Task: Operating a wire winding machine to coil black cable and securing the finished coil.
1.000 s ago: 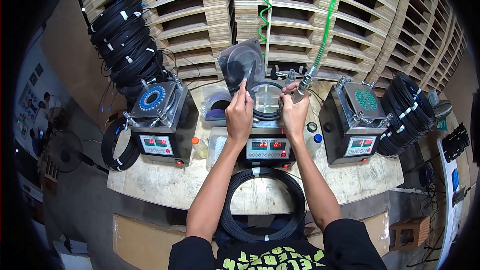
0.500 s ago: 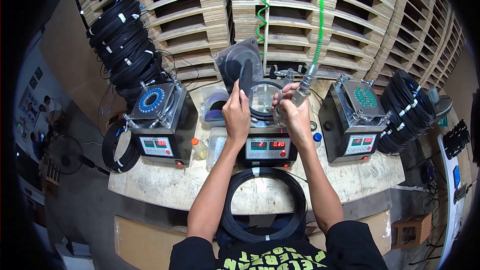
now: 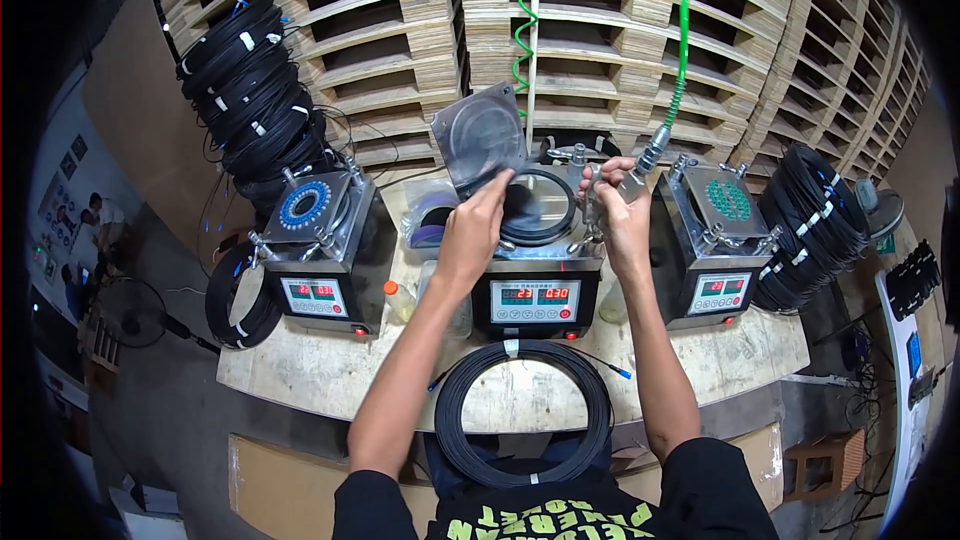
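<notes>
The dark disc (image 3: pixel 525 208) shows as a charcoal smear with soft, streaked edges (motion blur, by the look of it), a paler patch breaking up its lower part. It is at the black ring (image 3: pixel 574 205) on top of the middle machine (image 3: pixel 482 312), and whether it touches the ring or is just above it cannot be told. The ring looks smooth and matt, standing out against the bright metal around it.

The left hand (image 3: pixel 472 232) holds the disc by its near side, fingers drawn together; the exact contact is lost in the blur, and the thumb is hard to make out. The right hand (image 3: pixel 622 210) is curled around a silvery air gun (image 3: pixel 634 183), just to the right of the ring. The fingers and palm cover much of the gun's body, and its nozzle cannot be picked out from the metal fittings behind. A bright green hose (image 3: pixel 683 50) rises from it and is cut off by the upper edge.

Behind the disc leans a tilted grey plate (image 3: pixel 482 132) with circular marks, its lower corner masked by the left fingers. The right forearm hides part of a pale bottle (image 3: pixel 613 306), and the left forearm partly covers a clear tub (image 3: pixel 461 320).
</notes>
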`<state>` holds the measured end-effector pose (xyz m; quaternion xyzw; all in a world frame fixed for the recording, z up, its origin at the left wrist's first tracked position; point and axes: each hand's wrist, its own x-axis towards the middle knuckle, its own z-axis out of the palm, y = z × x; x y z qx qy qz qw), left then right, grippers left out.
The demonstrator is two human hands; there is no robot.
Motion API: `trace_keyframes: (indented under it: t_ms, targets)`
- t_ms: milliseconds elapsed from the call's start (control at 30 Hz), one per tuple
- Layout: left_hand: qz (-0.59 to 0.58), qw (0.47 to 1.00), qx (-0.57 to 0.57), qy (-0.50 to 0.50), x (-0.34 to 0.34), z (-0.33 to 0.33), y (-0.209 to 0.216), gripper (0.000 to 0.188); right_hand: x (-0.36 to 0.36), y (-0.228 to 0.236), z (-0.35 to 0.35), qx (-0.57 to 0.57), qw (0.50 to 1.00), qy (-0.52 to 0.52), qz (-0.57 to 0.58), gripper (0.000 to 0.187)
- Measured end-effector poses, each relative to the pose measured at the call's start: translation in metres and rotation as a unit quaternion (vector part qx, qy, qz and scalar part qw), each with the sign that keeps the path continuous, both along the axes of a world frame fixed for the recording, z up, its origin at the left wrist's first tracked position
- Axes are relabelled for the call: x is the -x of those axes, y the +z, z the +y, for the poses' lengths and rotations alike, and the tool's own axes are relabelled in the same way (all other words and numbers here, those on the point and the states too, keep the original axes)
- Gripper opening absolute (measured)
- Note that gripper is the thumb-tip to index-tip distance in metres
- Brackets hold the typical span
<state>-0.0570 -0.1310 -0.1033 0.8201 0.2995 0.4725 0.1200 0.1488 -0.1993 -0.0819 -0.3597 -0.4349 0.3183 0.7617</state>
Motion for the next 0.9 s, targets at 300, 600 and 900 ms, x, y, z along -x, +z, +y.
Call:
trace_keyframes:
  t_ms: [300,600,900]
  targets:
    - [0.305,0.945,0.042,-0.108,0.017,0.022,0.022,0.041,-0.026,0.001,-0.011,-0.001,1.0,0.023,0.017,0.021]
    - [0.249,0.958,0.068,-0.122,0.01,0.031,0.019,0.034,-0.024,0.001,-0.009,0.008,0.999,0.038,0.016,0.022]
    - [0.151,0.978,0.118,-0.08,0.002,0.026,0.014,0.031,-0.03,0.004,-0.005,0.018,0.998,0.053,0.008,0.027]
